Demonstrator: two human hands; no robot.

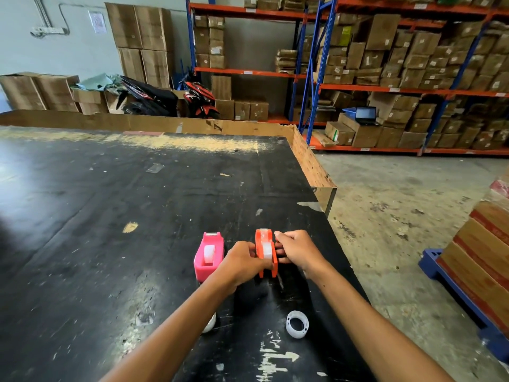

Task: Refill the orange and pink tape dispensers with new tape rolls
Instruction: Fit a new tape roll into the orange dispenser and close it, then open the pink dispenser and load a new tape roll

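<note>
On table [137,216] — orange dispenser [265,252], 2 hands gripping

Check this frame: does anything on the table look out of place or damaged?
An empty white core lies loose near the table's front edge, apart from both dispensers. The black tabletop is scuffed, with chipped patches. The orange dispenser and pink dispenser look intact.

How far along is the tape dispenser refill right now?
The pink dispenser already holds a white roll. Both hands, left hand and right hand, grip the orange dispenser, roll inside, apparently being seated. An empty core lies nearby. Little seems left.
</note>
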